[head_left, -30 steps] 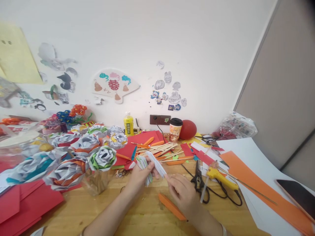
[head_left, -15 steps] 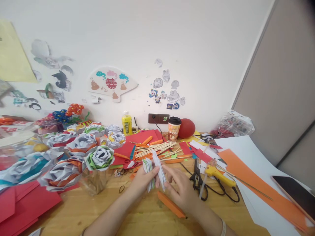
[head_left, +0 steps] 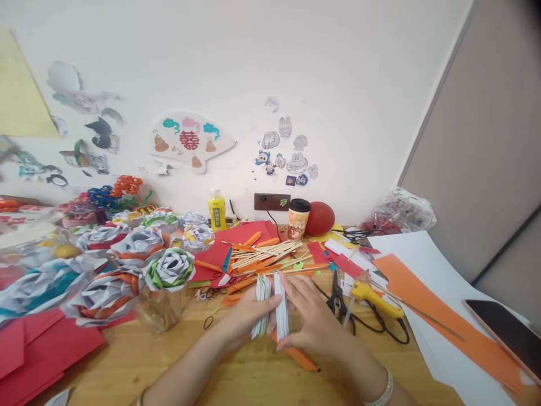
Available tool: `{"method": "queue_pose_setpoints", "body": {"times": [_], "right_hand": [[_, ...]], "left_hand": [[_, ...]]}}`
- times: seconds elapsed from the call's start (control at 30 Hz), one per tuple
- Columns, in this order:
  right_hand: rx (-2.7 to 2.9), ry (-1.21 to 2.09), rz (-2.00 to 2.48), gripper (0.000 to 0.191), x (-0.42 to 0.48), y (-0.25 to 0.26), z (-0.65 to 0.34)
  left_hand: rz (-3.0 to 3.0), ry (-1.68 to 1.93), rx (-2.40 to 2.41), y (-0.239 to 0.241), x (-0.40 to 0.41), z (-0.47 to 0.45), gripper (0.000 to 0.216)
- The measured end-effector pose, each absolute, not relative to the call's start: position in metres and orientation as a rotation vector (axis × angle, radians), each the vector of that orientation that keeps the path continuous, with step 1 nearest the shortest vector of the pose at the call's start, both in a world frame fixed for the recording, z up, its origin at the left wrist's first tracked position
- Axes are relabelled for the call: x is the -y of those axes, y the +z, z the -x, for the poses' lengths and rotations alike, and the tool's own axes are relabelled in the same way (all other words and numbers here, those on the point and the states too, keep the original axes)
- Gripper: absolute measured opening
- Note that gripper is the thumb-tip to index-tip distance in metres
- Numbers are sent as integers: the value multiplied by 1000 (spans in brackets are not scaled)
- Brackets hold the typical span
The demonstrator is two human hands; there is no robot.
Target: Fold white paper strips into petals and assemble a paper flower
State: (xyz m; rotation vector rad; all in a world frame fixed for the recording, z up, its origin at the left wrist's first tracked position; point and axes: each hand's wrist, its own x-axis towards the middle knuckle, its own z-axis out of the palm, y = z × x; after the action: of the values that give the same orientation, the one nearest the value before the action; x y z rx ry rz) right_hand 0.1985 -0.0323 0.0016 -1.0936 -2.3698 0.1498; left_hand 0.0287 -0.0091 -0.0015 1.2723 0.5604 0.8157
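Note:
My left hand is closed on a stack of folded white paper strips with green edges, held upright over the table. Its thumb reaches across to a second stack, of plain white folded paper. My right hand grips that white stack at its two ends, fingers at the top and thumb at the bottom. A narrow gap separates the stacks. Under my hands lies a folded orange paper strip, partly covered.
Paper flowers crowd the left, above red paper sheets. Wooden sticks lie behind my hands. To the right are black scissors, a yellow glue gun, orange paper and a phone. A lidded cup stands behind.
The white stack has turned from tilted to nearly upright. My right hand has shifted its fingers to the stack's top end, and the green-edged stack has moved slightly right.

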Motion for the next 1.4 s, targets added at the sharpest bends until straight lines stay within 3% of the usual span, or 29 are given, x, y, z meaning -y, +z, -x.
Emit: {"method": "queue_pose_setpoints", "body": {"times": [0.13,0.37,0.43,0.57,0.67,0.83,1.03,1.4], "right_hand": [[2374,129,1085,111,29,-2,-200],[2357,152,1007,95,28,-1,-200],[2242,265,984,81,29,0,-200],[1873,481,1082,28,27,-4,-192],[1720,467,1159,13,26,-9,-184],[1589,546,1237,14,24,-6,-186],[1441,815,1042,18,25,1,-190],[1390,743,1001,8,29,-21,-165]], "left_hand": [[-1260,795,-531,-2,11,-28,34],[-1304,798,-638,-7,7,-29,36],[-1330,791,-667,-9,6,-30,36],[-1444,768,-734,-15,3,-33,38],[-1546,790,-788,-18,4,-36,39],[-1500,734,-798,-19,5,-39,39],[-1157,928,-803,-21,3,-36,55],[-1128,960,-924,-18,20,-56,54]]}}
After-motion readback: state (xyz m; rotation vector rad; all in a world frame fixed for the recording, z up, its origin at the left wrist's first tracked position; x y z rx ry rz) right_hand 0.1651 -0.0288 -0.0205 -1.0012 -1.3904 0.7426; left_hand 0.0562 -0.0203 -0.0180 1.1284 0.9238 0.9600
